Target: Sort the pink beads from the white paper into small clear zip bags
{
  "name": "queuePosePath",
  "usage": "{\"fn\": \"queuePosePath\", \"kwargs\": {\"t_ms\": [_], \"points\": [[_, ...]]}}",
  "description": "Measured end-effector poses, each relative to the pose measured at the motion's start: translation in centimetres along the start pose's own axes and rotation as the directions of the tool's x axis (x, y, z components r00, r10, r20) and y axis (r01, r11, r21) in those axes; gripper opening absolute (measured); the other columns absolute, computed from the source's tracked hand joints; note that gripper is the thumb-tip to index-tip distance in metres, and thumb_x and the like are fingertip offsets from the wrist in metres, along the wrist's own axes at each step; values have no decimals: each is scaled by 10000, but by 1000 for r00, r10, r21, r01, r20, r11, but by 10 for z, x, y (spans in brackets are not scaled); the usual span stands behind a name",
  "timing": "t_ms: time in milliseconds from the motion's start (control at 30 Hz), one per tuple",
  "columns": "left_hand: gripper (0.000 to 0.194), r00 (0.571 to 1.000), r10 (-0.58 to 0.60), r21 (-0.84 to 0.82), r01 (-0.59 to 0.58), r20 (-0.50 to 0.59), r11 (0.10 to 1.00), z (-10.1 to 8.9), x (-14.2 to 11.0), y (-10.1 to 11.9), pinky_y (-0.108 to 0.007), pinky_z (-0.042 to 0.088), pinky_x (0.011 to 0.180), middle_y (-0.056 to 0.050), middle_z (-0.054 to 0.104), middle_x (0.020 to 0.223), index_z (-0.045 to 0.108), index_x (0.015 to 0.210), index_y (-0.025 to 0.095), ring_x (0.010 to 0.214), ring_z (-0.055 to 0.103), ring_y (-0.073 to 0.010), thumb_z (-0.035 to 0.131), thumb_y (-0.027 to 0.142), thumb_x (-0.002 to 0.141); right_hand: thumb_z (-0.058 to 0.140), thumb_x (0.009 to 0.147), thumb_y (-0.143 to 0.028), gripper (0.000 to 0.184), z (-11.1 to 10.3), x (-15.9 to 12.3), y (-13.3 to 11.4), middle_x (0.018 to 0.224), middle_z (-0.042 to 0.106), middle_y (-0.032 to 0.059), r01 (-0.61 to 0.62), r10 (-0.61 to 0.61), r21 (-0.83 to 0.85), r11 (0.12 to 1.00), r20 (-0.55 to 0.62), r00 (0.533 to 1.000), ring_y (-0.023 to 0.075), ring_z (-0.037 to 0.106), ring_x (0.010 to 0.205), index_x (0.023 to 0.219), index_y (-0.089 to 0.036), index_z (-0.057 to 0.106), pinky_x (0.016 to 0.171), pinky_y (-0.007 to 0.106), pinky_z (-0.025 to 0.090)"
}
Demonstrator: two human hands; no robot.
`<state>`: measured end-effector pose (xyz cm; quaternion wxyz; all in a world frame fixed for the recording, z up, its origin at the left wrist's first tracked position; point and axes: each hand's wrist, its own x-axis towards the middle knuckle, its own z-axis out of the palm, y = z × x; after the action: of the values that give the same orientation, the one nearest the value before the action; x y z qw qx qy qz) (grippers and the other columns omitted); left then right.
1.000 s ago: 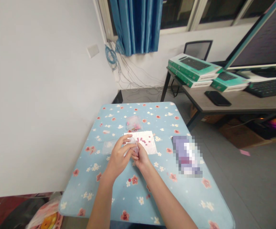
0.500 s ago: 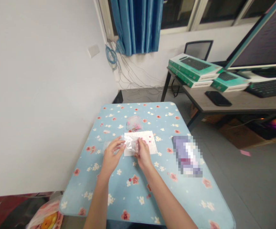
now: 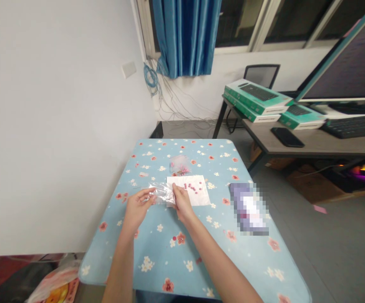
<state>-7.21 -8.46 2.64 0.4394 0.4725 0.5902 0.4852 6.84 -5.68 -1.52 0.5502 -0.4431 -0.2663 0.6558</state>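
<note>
My left hand (image 3: 137, 207) and my right hand (image 3: 181, 203) hold a clear plastic bag (image 3: 161, 194) stretched between them above the blue floral tablecloth (image 3: 157, 248). The bag's right end lies at the left edge of a white paper sheet (image 3: 192, 195), and my right fingers rest there. Several small pink beads (image 3: 190, 187) lie on the sheet, right of my right hand. Behind the sheet lies a small clear bag of pink beads (image 3: 179, 165). Whether the held bag contains anything is hard to tell.
A pixelated, blurred purple-and-white object (image 3: 248, 208) lies on the tablecloth's right side. Beyond the table stands a desk (image 3: 311, 143) with green boxes (image 3: 257, 97), a phone (image 3: 287, 137), a keyboard (image 3: 353, 126) and a monitor (image 3: 343, 59). A white wall (image 3: 59, 126) runs along the left.
My hands have moved apart, my left hand going leftward. The plastic bag, bunched between them a second ago, is now pulled out longer. The view has shifted slightly.
</note>
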Motion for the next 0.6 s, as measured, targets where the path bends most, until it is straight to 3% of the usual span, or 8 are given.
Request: {"fn": "queuePosePath", "kwargs": {"t_ms": [133, 233, 300, 433, 600], "points": [[448, 998, 5, 51, -2, -55, 999, -21, 7, -4, -319, 553, 716, -102, 715, 966, 688, 961, 141, 799, 668, -201, 741, 409, 606, 624, 708, -527, 445, 9, 11, -3, 416, 334, -97, -80, 80, -8, 997, 41, 996, 36, 241, 363, 526, -196, 390, 366, 190, 155], [431, 993, 51, 114, -39, -109, 993, -32, 17, -16, -312, 536, 731, -97, 713, 955, 679, 983, 145, 801, 662, -195, 703, 397, 634, 574, 770, -458, 398, 14, 16, -9, 381, 287, -117, -203, 194, 93, 975, 94, 976, 25, 152, 324, 547, -202, 366, 350, 184, 63], [404, 991, 78, 165, -60, -104, 985, -37, 25, -29, -301, 528, 720, -91, 710, 952, 680, 974, 148, 809, 658, -195, 677, 377, 641, 560, 785, -425, 380, 14, 17, -11, 377, 287, -121, -223, 208, 166, 961, 104, 973, 21, 132, 317, 556, -202, 354, 347, 178, 41], [377, 992, 93, 349, -57, -87, 935, -39, 35, -55, -311, 510, 618, -45, 678, 715, 678, 978, 143, 617, 617, -181, 602, 343, 668, 541, 799, -410, 374, 9, 19, -13, 379, 285, -121, -203, 188, 245, 948, 83, 979, 18, 126, 311, 563, -204, 337, 340, 173, 36], [281, 950, 296, 575, -189, -97, 796, -36, 34, -66, -412, 496, 820, -71, 668, 954, 661, 944, 188, 831, 628, -231, 586, 262, 684, 568, 785, -442, 415, -7, 24, -24, 401, 249, -129, -48, 51, 283, 958, -2, 999, 19, 114, 323, 571, -209, 298, 335, 175, 47]]}}
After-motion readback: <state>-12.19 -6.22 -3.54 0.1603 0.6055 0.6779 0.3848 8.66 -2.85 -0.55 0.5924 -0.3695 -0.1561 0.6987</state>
